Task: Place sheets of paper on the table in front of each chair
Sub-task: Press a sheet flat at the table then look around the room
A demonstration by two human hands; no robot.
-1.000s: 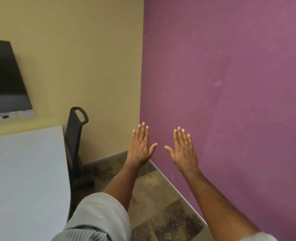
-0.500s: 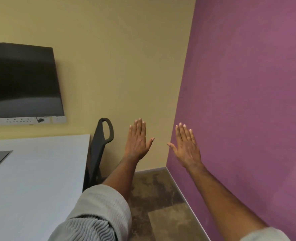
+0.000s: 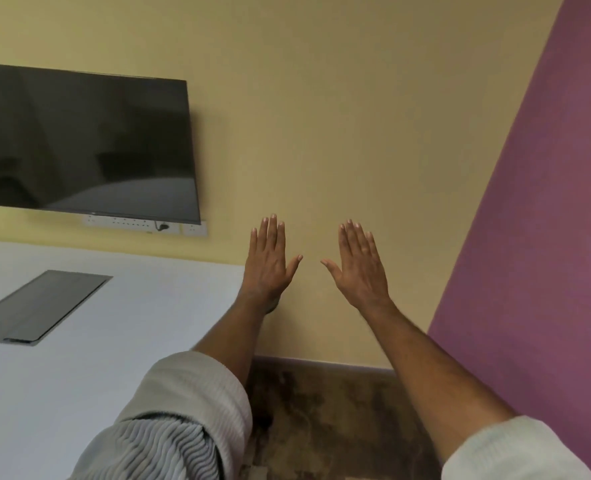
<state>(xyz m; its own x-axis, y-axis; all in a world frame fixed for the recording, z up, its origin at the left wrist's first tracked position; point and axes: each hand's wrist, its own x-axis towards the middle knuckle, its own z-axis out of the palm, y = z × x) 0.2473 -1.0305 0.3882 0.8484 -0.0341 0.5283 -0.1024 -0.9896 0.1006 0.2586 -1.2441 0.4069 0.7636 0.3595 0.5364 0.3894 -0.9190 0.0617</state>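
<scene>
My left hand (image 3: 269, 259) and my right hand (image 3: 358, 268) are held out in front of me, backs up, fingers straight, thumbs spread. Neither holds anything. The white table (image 3: 121, 327) fills the lower left, and my left forearm crosses its right edge. No sheet of paper is in view. A small dark bit of the black chair (image 3: 274, 306) shows just below my left wrist; the rest is hidden behind my arm.
A dark flap panel (image 3: 41, 304) is set into the tabletop. A black wall screen (image 3: 82, 143) hangs above a socket strip (image 3: 145, 226) on the yellow wall. A purple wall (image 3: 543, 237) stands on the right, with mottled brown floor (image 3: 325, 417) between it and the table.
The view has swung left: the purple wall slid to the right edge, the screen and table came further into view, and the chair passed behind my left arm. My hands stay flat and empty.
</scene>
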